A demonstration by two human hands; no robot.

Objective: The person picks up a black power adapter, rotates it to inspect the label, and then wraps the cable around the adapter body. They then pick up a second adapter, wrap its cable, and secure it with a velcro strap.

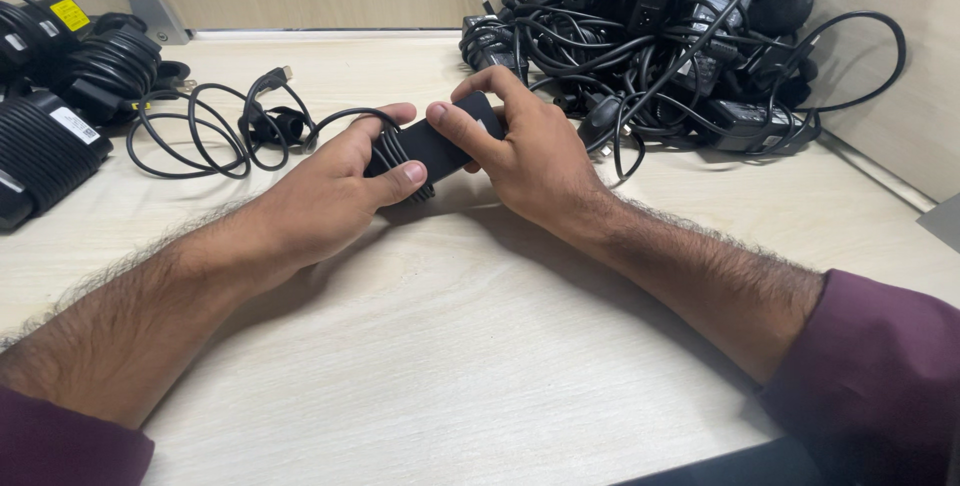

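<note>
Fingers of the left hand clenched around the wound end of a black power adapter, thumb across the coils; fingers of the right hand gripping the bare end, thumb on top. Adapter held just above the bench, near its middle, between both hands. Best done with turns laid tight and side by side, left thumb pinning each wrap. Loose cable trailing left in open loops, plug end lying flat; worth feeding without kinks. Tangled pile of adapters at the far right corner, wrapped adapters stacked far left.
</note>
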